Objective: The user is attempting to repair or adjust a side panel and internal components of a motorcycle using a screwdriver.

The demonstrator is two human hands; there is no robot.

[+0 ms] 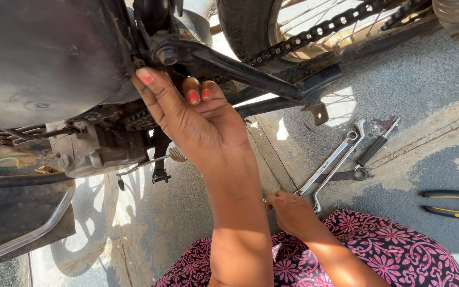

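My left hand [197,119] is raised to the underside of a motorcycle. Its thumb presses against the dark frame just below a large pivot nut [167,55], and its fingers curl toward the palm with nothing visible in them. The drive chain [314,33] and the rear wheel [251,24] lie just beyond it. Low on the pavement, my right hand [292,211] closes around the near end of a silver wrench [329,163] that lies on the ground.
A second wrench [346,175] and a black-handled screwdriver [379,142] lie beside the silver one. Yellow-and-black pliers [452,204] rest at the right edge. The engine case [99,151], gear lever [150,162] and chrome guard bar [33,231] hang at left. My floral-clothed lap [378,250] fills the bottom.
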